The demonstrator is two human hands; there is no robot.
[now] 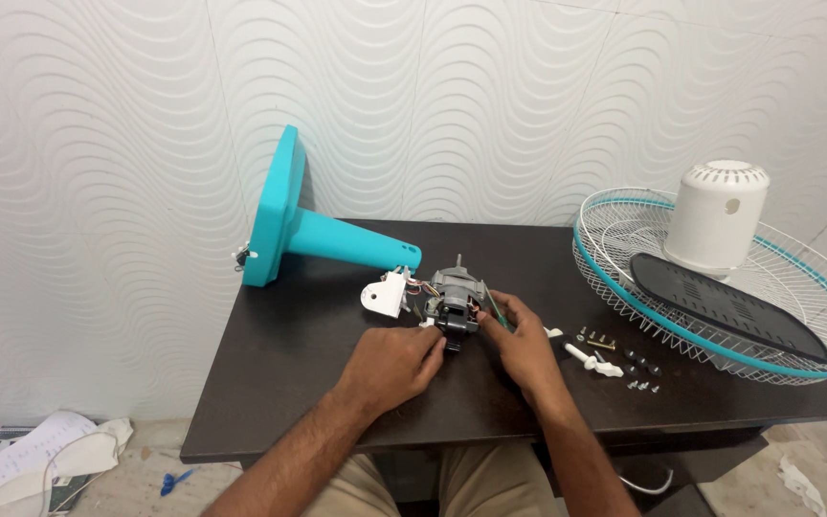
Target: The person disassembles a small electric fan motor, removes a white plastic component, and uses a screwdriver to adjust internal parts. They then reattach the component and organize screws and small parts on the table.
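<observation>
Both hands, left hand (396, 362) and right hand (519, 337), are clamped round the fan motor (454, 299), teal stand (310, 226) lying at 10 o'clock.

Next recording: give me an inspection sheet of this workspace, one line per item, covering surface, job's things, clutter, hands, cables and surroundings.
Surface: dark brown table against a white wavy-patterned wall.
Job's things: grey fan motor with white bracket, held upright on the table.
Clutter: teal fan stand lying on its side; wire fan guard holding white motor cover and dark panel; small screws; white knob.
Hands: left hand and right hand both grip the motor.
Cables: coloured motor wires; white cord under the table.
Surroundings: papers on the floor.
</observation>
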